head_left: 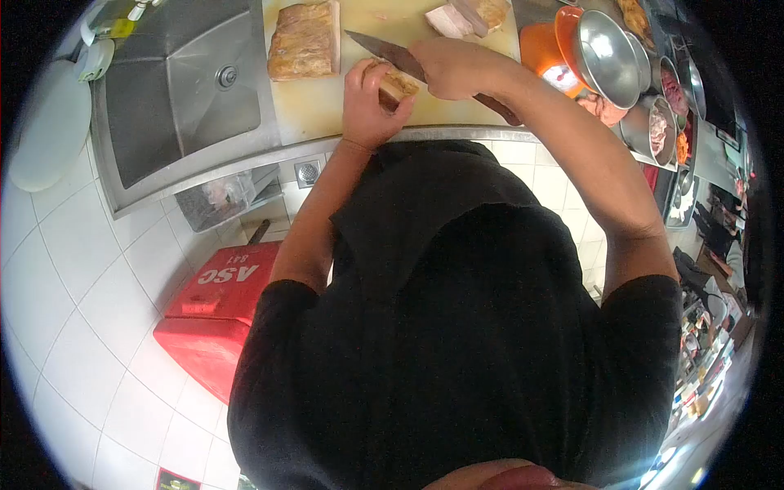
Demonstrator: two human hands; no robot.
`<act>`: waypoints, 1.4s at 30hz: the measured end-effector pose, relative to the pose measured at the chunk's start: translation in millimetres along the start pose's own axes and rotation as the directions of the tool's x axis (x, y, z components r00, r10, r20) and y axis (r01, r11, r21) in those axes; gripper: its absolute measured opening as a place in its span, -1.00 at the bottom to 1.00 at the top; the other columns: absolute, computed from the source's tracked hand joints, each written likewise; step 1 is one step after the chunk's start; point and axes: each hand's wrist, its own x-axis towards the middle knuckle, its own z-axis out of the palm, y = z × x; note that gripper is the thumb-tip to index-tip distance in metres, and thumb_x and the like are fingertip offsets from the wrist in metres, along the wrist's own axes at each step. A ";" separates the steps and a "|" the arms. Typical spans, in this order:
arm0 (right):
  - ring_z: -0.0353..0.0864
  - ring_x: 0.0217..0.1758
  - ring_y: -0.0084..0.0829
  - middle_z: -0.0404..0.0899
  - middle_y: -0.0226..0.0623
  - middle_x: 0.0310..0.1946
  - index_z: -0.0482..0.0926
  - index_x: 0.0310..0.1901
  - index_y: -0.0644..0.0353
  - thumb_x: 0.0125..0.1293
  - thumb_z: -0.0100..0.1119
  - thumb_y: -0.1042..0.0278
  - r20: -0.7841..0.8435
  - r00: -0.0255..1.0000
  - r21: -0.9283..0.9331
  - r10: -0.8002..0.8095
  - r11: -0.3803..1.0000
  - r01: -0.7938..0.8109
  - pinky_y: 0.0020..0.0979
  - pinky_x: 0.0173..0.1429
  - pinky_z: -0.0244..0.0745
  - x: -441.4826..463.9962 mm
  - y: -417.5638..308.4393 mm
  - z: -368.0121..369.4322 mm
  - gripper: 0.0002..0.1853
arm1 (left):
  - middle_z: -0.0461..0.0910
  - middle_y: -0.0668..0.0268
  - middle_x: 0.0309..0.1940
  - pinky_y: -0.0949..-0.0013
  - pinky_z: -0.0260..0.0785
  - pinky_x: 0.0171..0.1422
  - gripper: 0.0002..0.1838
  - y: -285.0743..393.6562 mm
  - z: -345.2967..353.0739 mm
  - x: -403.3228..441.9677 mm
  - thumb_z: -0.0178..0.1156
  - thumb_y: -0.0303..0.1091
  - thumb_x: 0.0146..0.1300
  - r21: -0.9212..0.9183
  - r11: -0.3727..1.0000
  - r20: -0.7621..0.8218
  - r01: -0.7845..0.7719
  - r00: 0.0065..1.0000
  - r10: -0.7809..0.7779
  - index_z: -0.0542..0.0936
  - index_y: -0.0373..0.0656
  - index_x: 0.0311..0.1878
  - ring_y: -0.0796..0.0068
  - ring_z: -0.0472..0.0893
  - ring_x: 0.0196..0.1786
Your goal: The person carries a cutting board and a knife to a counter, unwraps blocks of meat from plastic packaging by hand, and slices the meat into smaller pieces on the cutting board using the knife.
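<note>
My left hand [371,106] is wrapped round a small block of meat [397,85] on the pale cutting board [314,110]. My right hand [453,69] grips a large knife [385,51], its blade pointing up and left, just above and beside that block. Part of the knife's handle is hidden by the fingers; a dark piece shows below the right wrist. A big slab of meat [305,41] lies at the board's left, and cut pieces of meat [459,18] lie at its upper right.
A steel sink [184,90] is at the left. Orange and steel bowls [606,59] and a pot of meat [651,128] stand at the right. Below the counter are a red box [214,302] and a clear container [224,200].
</note>
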 end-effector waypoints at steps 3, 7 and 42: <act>0.62 0.02 0.19 0.63 0.22 -0.15 0.50 -0.05 0.42 0.18 0.05 0.57 -0.005 1.000 -0.022 -0.028 0.999 0.028 0.01 0.06 0.50 7.0 3.6 5.4 -0.72 | 0.41 -0.05 0.19 -0.04 0.36 0.34 -0.28 1.7 -2.2 -0.6 0.53 -0.22 -0.04 0.020 1.000 0.006 0.011 1.000 -0.011 0.44 -0.15 0.20 -0.12 0.43 0.24; 0.60 0.06 0.18 0.61 0.20 -0.11 0.50 -0.07 0.42 0.16 0.07 0.58 -0.007 1.000 -0.046 -0.030 0.998 0.030 0.00 0.09 0.50 10.7 3.5 6.3 -0.73 | 0.41 -0.03 0.19 -0.01 0.36 0.36 -0.30 5.3 -1.3 0.5 0.54 -0.26 -0.03 0.019 1.000 0.006 0.024 1.000 -0.024 0.45 -0.13 0.20 -0.09 0.43 0.27; 0.68 0.03 0.14 0.67 0.17 -0.08 0.42 0.11 0.33 0.20 0.15 0.55 -0.084 0.994 0.043 0.065 0.997 -0.062 0.05 0.05 0.56 -21.9 18.4 62.6 -0.59 | 0.34 -0.17 0.24 -0.09 0.27 0.42 -0.25 3.6 6.4 -10.8 0.53 -0.24 0.01 0.044 0.997 0.017 0.059 0.998 -0.060 0.41 -0.19 0.27 -0.22 0.34 0.34</act>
